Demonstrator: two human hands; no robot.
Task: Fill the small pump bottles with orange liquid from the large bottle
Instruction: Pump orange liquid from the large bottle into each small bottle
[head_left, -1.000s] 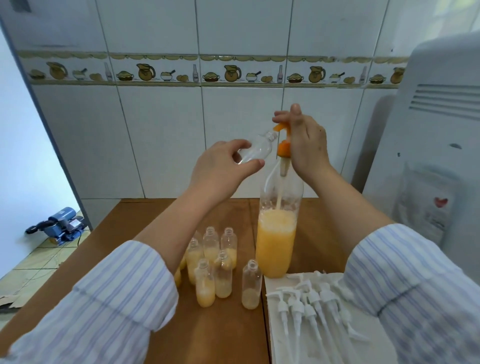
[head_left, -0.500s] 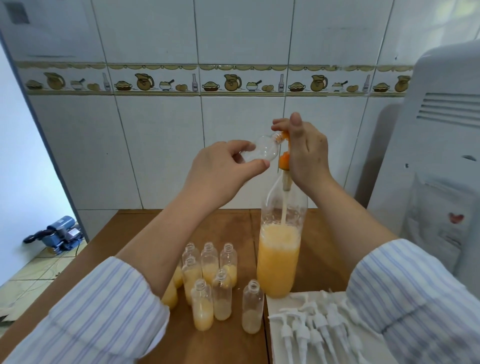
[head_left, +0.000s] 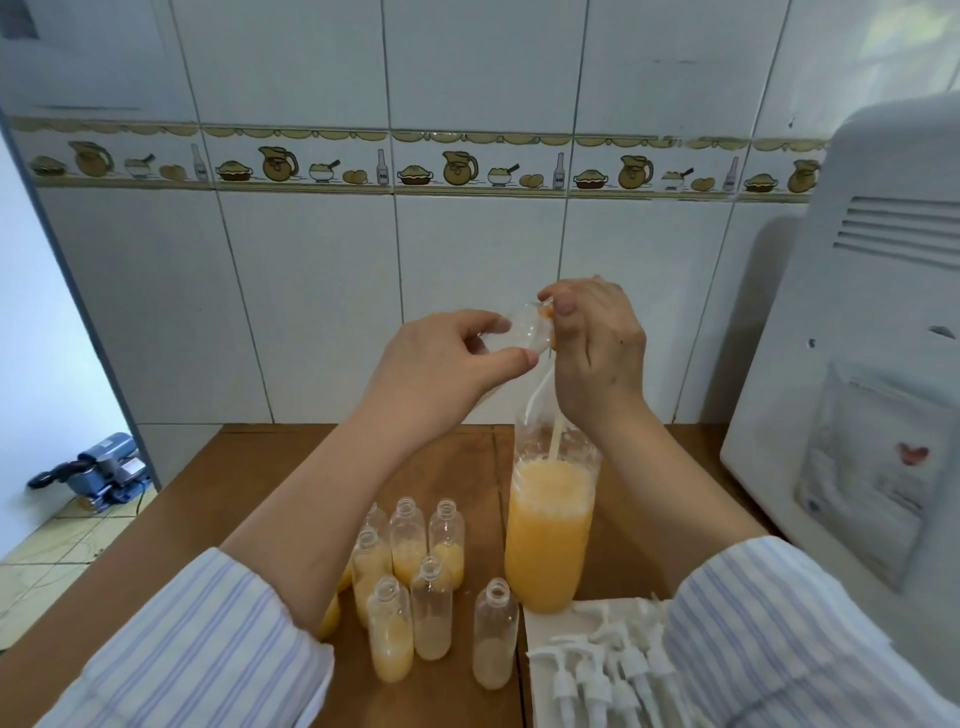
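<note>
The left hand (head_left: 441, 364) pinches a small bottle (head_left: 522, 332), tilted, at the orange pump (head_left: 546, 312) atop the large bottle (head_left: 549, 525). The right hand (head_left: 597, 343) curls over the pump, seemingly mid-press. Next probably calls for steady pumping, mouth kept on the spout.

Left hand (head_left: 441, 374) holds small bottle (head_left: 522, 332), seemingly empty.

No legible txt; tile bottle labels (head_left: 382, 176) too blurry.
</note>
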